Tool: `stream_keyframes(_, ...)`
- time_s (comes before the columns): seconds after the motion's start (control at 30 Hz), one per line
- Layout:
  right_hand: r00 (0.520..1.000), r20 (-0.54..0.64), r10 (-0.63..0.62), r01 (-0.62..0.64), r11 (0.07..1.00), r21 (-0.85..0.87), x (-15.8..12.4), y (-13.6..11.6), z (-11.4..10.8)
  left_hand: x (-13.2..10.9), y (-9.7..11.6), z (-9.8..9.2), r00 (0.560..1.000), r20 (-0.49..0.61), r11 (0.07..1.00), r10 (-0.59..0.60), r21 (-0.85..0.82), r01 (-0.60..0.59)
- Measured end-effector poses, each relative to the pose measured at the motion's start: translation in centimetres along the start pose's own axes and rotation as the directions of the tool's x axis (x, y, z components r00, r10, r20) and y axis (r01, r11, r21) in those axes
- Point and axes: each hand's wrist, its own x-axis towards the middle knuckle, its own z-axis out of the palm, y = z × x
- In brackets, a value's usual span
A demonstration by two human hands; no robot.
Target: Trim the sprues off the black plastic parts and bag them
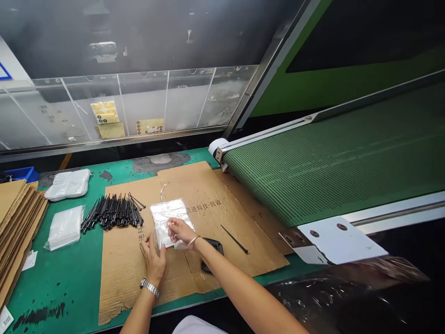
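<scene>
the right hand (180,233) pinches a clear plastic bag (167,218) on a flat brown corrugated cardboard sheet (222,208); the left hand (153,262) touches its near-left edge, grip unclear.

On the left hand (153,262), a silver link wristwatch (149,287) sits behind the fingers. On the right hand (181,232), a thin metal bracelet (193,242) sits behind the fingers. Forearms bare; white garment (196,325) well behind the fingers.

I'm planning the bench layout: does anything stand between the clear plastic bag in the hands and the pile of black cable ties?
Nothing visible does. The clear plastic bag lies just right of the pile of black cable ties, with only the brown corrugated cardboard sheet beneath the narrow gap.
</scene>
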Motion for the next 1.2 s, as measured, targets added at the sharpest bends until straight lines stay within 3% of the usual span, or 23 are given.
stream_keyframes(0.07, 0.999, 0.050, -0.014, 0.012, 0.998, 0.054, -1.8, -0.2, 1.1, 0.2, 0.9, -1.1, 0.999, 0.020, 0.997, 0.043, -0.070, -0.042)
stream_keyframes(0.2, 0.998, 0.057, -0.032, 0.023, 0.988, 0.151, -5.5, -0.7, 2.3, 0.7, 2.6, -3.6, 0.971, 0.207, 0.970, 0.121, -0.230, -0.072)
stream_keyframes(0.47, 0.976, 0.212, 0.053, -0.097, 0.974, 0.205, -11.6, -0.9, 0.0, 0.4, 4.9, -6.1, 0.931, 0.357, 0.885, 0.072, -0.453, 0.105)
stream_keyframes(0.7, 0.999, 0.003, -0.033, 0.032, 0.980, 0.197, -14.2, 0.2, -0.1, -0.1, 6.9, -6.0, 0.877, 0.477, 0.849, 0.061, -0.487, 0.206)
stream_keyframes(0.9, 0.996, 0.069, -0.064, 0.050, 0.981, 0.186, -16.8, -0.2, -1.2, -0.7, 9.4, -5.6, 0.865, 0.493, 0.854, 0.090, -0.485, 0.188)
stream_keyframes(1.07, 0.993, 0.057, -0.108, 0.098, 0.983, 0.152, -18.9, -0.6, -2.9, -1.8, 12.0, -4.8, 0.845, 0.516, 0.886, 0.138, -0.445, 0.128)
stream_keyframes(1.2, 0.989, 0.085, -0.121, 0.103, 0.976, 0.192, -21.0, -0.4, -4.2, -2.4, 13.8, -3.6, 0.879, 0.448, 0.913, 0.163, -0.407, 0.038)
